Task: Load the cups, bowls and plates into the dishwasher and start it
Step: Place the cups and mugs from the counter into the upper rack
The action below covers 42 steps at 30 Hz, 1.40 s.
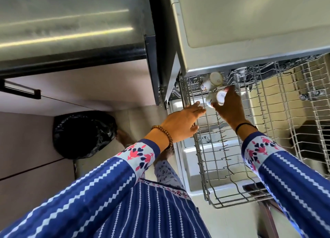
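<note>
Two cups sit at the far left corner of the pulled-out upper rack (210, 168), both turned so their bases face you. The nearer cup (211, 98), white with printing on its base, is in your right grip (230, 110), whose fingers and thumb are curled around it, and it is down among the wires of the rack. The other cup (214, 81) lies just behind it, free of any hand, with a small coloured pattern on its side. Your left grip (182, 123) is empty, fingers stretched out straight over the rack's left rim, the fingertips just beside the held cup; whether they touch the wire you cannot tell. A beaded bracelet (165, 133) circles your left wrist and a thin black band (244, 125) your right, above blue sleeves with white zigzag lines. Under the rack lies the open dishwasher door (187, 159), and to the right a second wire rack (312, 116) shows lower down. The pale desk (250, 14) runs above the dishwasher. Well to the left, a bin lined with a black bag (84, 134) stands on the floor.
</note>
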{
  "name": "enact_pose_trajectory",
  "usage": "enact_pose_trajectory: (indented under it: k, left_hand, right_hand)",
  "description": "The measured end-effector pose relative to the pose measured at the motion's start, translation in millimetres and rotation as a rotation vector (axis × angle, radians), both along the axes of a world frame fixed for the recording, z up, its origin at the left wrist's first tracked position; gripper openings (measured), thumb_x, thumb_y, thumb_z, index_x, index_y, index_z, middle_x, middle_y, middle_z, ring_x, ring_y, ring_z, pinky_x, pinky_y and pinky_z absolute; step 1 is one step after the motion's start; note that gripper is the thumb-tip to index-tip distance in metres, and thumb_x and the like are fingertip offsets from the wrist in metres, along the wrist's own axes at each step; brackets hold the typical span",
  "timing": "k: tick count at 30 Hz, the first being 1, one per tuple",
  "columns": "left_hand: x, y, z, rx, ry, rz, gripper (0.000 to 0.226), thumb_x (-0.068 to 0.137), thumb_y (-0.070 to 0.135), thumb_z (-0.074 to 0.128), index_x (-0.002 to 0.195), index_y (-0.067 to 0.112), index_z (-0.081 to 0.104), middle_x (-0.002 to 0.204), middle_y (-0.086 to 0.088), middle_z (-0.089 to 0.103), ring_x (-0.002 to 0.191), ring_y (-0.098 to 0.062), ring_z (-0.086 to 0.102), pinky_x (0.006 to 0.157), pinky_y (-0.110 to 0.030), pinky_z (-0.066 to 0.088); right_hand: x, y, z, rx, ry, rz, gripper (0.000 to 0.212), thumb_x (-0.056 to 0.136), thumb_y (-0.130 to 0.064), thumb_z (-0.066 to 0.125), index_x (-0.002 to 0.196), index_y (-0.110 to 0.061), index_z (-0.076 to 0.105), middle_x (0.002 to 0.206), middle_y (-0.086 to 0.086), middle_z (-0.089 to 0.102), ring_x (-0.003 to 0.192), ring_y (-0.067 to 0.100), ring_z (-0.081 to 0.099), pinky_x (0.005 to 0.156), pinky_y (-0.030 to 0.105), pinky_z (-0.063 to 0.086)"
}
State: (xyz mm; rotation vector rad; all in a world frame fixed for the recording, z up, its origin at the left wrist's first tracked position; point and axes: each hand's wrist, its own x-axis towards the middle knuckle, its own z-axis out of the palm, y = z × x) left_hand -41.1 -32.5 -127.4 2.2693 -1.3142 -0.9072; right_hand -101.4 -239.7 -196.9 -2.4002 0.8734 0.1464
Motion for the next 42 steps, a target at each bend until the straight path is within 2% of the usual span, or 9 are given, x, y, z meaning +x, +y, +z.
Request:
enact_pose_trajectory:
  k: [3, 6, 14, 19, 22, 26, 31, 35, 42]
  left_hand:
    - [0, 0, -1, -0.010, 0.016, 0.013, 0.062, 0.100, 0.029, 0.052, 0.155, 0.024, 0.023, 0.163, 0.005, 0.015, 0.148, -0.010, 0.020, 0.108, -0.031, 0.039]
    - [-2, 0, -2, -0.020, 0.021, 0.018, 0.062, 0.100, 0.029, 0.052, 0.155, 0.023, 0.023, 0.163, 0.005, 0.015, 0.148, -0.010, 0.019, 0.108, -0.030, 0.039]
    - [-3, 0, -2, -0.007, 0.039, 0.029, 0.063, 0.100, 0.029, 0.053, 0.155, 0.024, 0.022, 0.163, 0.005, 0.014, 0.148, -0.010, 0.017, 0.112, -0.031, 0.033]
    - [-3, 1, 6, 0.014, 0.068, 0.061, 0.065, 0.099, 0.027, 0.054, 0.155, 0.024, 0.021, 0.163, 0.004, 0.015, 0.148, -0.013, 0.021, 0.114, -0.033, 0.030]
    - [-4, 8, 15, -0.002, 0.088, 0.115, 0.064, 0.098, 0.027, 0.056, 0.154, 0.024, 0.025, 0.161, -0.001, 0.023, 0.141, -0.020, 0.037, 0.112, -0.042, 0.039]
    - [-3, 27, 33, -0.051, 0.099, 0.187, 0.059, 0.096, 0.023, 0.057, 0.151, 0.020, 0.034, 0.158, -0.002, 0.031, 0.138, -0.020, 0.042, 0.113, -0.035, 0.037]
    - [1, 56, 64, -0.113, 0.062, 0.314, 0.051, 0.095, 0.024, 0.057, 0.144, 0.023, 0.043, 0.146, 0.002, 0.049, 0.130, -0.019, 0.049, 0.107, -0.040, 0.044]
    - [10, 88, 91, -0.247, -0.017, 0.468, 0.043, 0.093, 0.022, 0.061, 0.135, 0.022, 0.054, 0.133, 0.003, 0.059, 0.119, -0.017, 0.057, 0.101, -0.033, 0.046]
    - [50, 160, 137, -0.377, -0.254, 0.721, 0.047, 0.091, 0.025, 0.064, 0.137, 0.022, 0.052, 0.133, 0.005, 0.059, 0.123, -0.014, 0.055, 0.103, -0.034, 0.046]
  right_hand:
    - [-4, -2, 0, -0.006, -0.023, 0.022, 0.060, 0.084, -0.012, 0.079, 0.130, 0.006, 0.045, 0.125, 0.027, 0.061, 0.115, 0.040, 0.060, 0.090, 0.029, 0.042]
    - [-8, -2, 0, -0.036, -0.011, 0.059, 0.052, 0.082, -0.014, 0.080, 0.125, 0.004, 0.056, 0.121, 0.024, 0.064, 0.110, 0.038, 0.061, 0.093, 0.033, 0.043]
    - [-15, 11, 5, 0.003, -0.024, -0.027, 0.053, 0.084, -0.010, 0.078, 0.132, 0.000, 0.055, 0.129, 0.017, 0.063, 0.118, 0.031, 0.058, 0.096, 0.020, 0.034]
    - [-23, 25, 17, -0.012, 0.019, -0.059, 0.041, 0.087, -0.015, 0.075, 0.122, -0.002, 0.060, 0.128, 0.016, 0.061, 0.119, 0.030, 0.057, 0.092, 0.017, 0.031]
    - [-31, 43, 33, 0.044, -0.021, -0.028, 0.031, 0.088, -0.018, 0.073, 0.115, -0.005, 0.063, 0.124, 0.013, 0.062, 0.114, 0.027, 0.059, 0.089, 0.022, 0.038]
    - [-36, 76, 62, 0.065, -0.092, 0.057, 0.023, 0.090, -0.020, 0.072, 0.109, -0.010, 0.065, 0.121, 0.011, 0.064, 0.109, 0.024, 0.062, 0.090, 0.025, 0.042]
    - [-25, 117, 108, 0.148, -0.227, 0.144, 0.019, 0.092, -0.019, 0.069, 0.110, -0.013, 0.068, 0.116, 0.006, 0.064, 0.106, 0.019, 0.062, 0.091, 0.039, 0.054]
    - [-4, 148, 147, 0.218, -0.338, 0.202, 0.015, 0.091, -0.016, 0.069, 0.106, -0.013, 0.067, 0.105, 0.002, 0.066, 0.094, 0.010, 0.062, 0.083, 0.026, 0.051]
    - [61, 198, 207, 0.265, -0.467, 0.444, 0.016, 0.095, -0.020, 0.068, 0.110, -0.016, 0.067, 0.101, -0.005, 0.067, 0.087, -0.002, 0.062, 0.074, 0.012, 0.050]
